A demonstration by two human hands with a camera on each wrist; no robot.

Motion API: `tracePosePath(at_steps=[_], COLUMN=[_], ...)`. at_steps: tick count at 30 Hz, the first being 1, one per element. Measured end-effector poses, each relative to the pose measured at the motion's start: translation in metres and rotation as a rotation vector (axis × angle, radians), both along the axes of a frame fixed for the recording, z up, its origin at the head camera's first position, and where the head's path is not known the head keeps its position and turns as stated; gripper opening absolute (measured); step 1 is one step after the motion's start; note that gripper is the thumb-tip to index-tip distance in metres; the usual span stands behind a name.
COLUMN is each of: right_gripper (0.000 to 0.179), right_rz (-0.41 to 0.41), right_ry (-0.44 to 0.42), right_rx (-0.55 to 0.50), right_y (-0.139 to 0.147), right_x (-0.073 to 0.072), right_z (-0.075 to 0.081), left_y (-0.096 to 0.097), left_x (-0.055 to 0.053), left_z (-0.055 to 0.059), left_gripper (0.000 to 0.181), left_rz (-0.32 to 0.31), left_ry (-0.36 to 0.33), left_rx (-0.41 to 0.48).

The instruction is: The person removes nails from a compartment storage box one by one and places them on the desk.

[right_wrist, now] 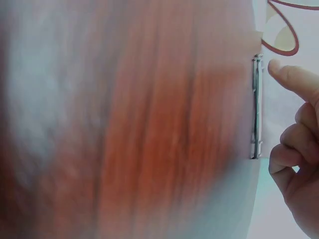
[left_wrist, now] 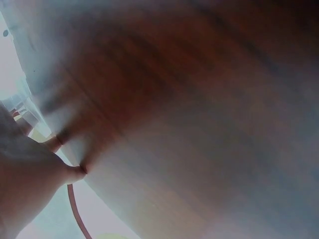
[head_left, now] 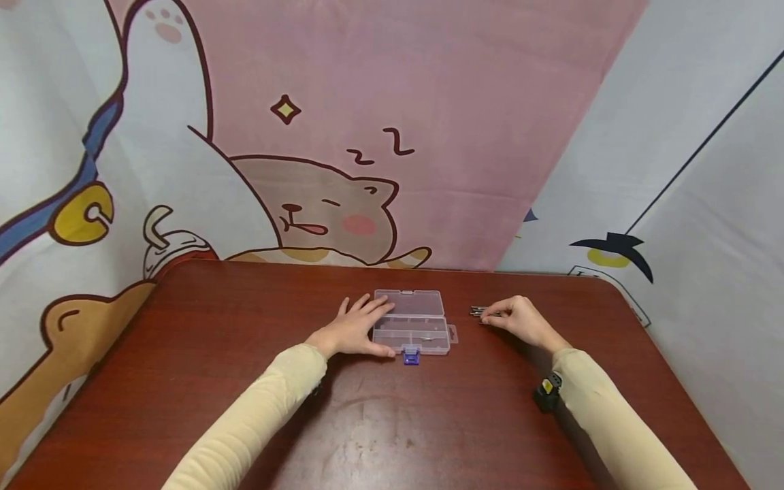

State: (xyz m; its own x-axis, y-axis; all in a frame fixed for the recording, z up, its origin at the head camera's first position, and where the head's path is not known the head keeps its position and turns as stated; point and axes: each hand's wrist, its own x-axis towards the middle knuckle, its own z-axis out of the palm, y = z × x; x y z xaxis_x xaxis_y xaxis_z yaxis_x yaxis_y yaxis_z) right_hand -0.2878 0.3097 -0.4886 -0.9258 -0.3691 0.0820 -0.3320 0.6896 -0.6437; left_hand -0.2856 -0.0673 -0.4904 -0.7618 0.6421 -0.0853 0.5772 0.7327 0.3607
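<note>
The small metal pins (head_left: 480, 312) lie in a loose bunch on the counter (head_left: 245, 381) just right of the open clear plastic box (head_left: 412, 331), and they look thin, stiff, light and slippery, so take one near its middle with a fingertip pinch. Your right hand (head_left: 520, 320) sits on them with its grip curled, apparently pinching one, while your left hand (head_left: 355, 328) lies flat, fingers spread, against the box's left side; the counter's edges stay well apart from both
</note>
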Motion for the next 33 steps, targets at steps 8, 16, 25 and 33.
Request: tracePosePath(at_steps=[8, 16, 25, 33], right_gripper=[0.008, 0.004, 0.007, 0.003], right_rz=[0.003, 0.089, 0.125, 0.142], right_ry=[0.039, 0.103, 0.169, 0.152], right_rx=[-0.063, -0.114, -0.163, -0.093], right_y=[-0.019, -0.051, -0.075, -0.089], right_x=[0.012, 0.024, 0.035, 0.036], right_z=[0.004, 0.007, 0.003, 0.001], left_y=[-0.002, 0.000, -0.001, -0.001], left_x=[0.000, 0.002, 0.003, 0.002], left_z=[0.000, 0.003, 0.002, 0.001], left_gripper=[0.099, 0.099, 0.099, 0.099], left_rz=[-0.004, -0.001, 0.005, 0.005], left_ry=[-0.005, -0.001, -0.010, -0.004], left_rx=[-0.011, 0.003, 0.005, -0.002])
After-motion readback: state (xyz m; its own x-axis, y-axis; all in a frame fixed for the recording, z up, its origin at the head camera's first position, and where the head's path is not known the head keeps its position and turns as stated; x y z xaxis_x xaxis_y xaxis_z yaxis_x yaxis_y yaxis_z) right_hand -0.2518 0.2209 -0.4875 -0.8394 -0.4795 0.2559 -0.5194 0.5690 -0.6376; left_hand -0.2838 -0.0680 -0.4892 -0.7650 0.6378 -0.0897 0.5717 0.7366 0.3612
